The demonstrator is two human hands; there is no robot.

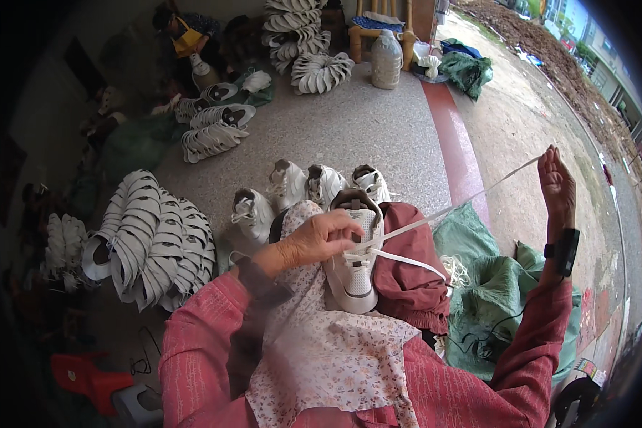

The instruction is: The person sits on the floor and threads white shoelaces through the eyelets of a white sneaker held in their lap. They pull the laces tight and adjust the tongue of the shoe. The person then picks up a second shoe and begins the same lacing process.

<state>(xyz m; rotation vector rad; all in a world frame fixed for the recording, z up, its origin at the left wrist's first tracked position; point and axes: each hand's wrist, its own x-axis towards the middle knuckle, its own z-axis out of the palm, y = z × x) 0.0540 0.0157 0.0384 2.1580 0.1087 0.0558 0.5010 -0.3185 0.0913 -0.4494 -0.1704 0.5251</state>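
A white shoe [354, 282] rests in my lap, its toe toward me and its dark-lined opening away. My left hand [314, 241] lies over the shoe's lacing area from the left, fingers bent and gripping its upper. My right hand [556, 178] is raised far out to the right, fingers together on the end of a white shoelace [471, 201]. The lace runs straight and taut from the shoe's eyelets up to that hand. Another stretch of lace lies loose to the right, over the dark red cloth [410, 282].
Several white shoes [289, 184] stand on the floor beyond my knees. Nested stacks of white shoe uppers [150, 239] sit at left. A bundle of white laces [455, 271] lies by a green sack [478, 285] at right. A person in a yellow apron [187, 39] sits at the back left.
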